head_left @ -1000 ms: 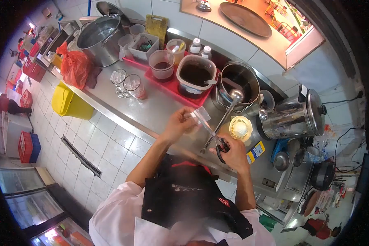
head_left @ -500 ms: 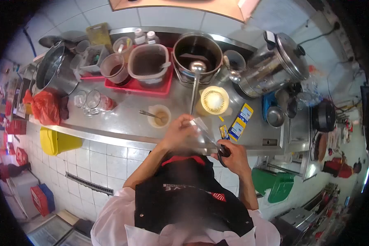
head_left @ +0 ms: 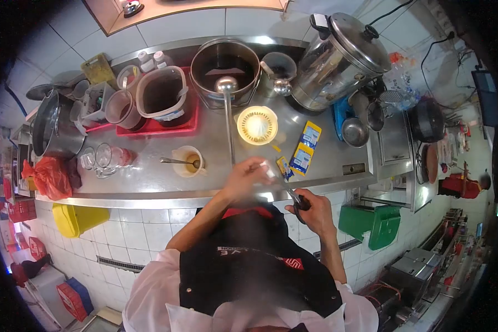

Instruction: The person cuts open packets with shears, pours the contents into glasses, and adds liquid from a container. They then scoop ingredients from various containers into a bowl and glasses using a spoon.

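My left hand [head_left: 243, 181] is closed, its fingertips pinching a small whitish packet [head_left: 270, 171], blurred by glare. My right hand [head_left: 318, 211] grips a pair of scissors [head_left: 301, 202] by the dark handles, the blades pointing at the packet. Whether the blades touch it is hard to make out. Beyond my hands lie blue-and-yellow sachets [head_left: 306, 149] and a smaller blue-and-yellow piece [head_left: 284, 166]. A pale yellow citrus juicer [head_left: 257, 126] stands behind the packet. Left of my left hand is a cup [head_left: 185, 169] with a spoon in light-brown contents.
A long ladle [head_left: 228, 119] lies near a steel pot [head_left: 225, 50] of dark liquid. Tubs stand on a red tray [head_left: 160, 127]. Glass mugs [head_left: 106, 156] and an orange bag [head_left: 51, 178] sit left; a large steel urn [head_left: 337, 63] and small pans [head_left: 355, 133] sit right.
My view has turned, so the counter and its things appear further left. Both hands still hold the packet and the scissors close together in front of my apron.
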Demonstrator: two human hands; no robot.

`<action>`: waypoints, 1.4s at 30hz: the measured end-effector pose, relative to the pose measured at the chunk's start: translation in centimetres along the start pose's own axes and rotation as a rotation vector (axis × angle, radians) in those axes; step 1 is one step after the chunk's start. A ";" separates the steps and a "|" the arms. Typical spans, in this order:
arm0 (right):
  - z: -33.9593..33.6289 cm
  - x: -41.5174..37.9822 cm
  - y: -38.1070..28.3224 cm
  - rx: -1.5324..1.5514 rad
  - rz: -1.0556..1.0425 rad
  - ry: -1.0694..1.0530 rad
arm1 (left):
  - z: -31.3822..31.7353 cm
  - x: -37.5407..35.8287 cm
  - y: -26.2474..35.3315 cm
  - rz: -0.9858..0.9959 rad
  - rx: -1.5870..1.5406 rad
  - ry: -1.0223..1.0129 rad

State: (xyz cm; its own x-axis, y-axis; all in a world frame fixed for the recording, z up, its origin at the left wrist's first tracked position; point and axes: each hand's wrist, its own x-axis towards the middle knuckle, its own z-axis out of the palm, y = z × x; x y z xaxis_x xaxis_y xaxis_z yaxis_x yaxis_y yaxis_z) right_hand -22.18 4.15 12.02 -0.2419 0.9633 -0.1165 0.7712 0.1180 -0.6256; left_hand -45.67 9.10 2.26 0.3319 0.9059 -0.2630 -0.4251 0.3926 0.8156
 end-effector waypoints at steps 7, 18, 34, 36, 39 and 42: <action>-0.2 0.6 0.4 0.097 0.040 -0.058 | -0.2 0.3 -0.1 -0.034 0.003 -0.049; 1.0 1.5 4.0 0.271 0.279 -0.291 | -3.4 -4.0 0.9 -0.033 -0.086 -0.034; 9.6 4.3 4.8 -0.448 0.240 -0.207 | -10.3 -10.4 11.4 0.152 1.091 0.537; 10.2 4.1 4.8 -0.441 0.221 -0.195 | -10.7 -9.2 11.7 0.100 1.574 0.337; 11.5 3.8 5.8 -0.418 0.145 -0.147 | -10.7 -7.3 11.6 -0.004 1.726 0.254; 12.7 3.6 6.3 -0.391 0.060 -0.079 | -11.9 -6.3 11.1 0.037 1.855 0.175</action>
State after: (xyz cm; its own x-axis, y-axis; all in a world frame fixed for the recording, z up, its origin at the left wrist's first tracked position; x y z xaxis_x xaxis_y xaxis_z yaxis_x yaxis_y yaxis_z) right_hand -25.73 5.31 -2.13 -0.2219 0.9517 -0.2124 0.9477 0.1592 -0.2766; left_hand -62.49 9.61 6.79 0.2146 0.9600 -0.1797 0.9560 -0.1688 0.2398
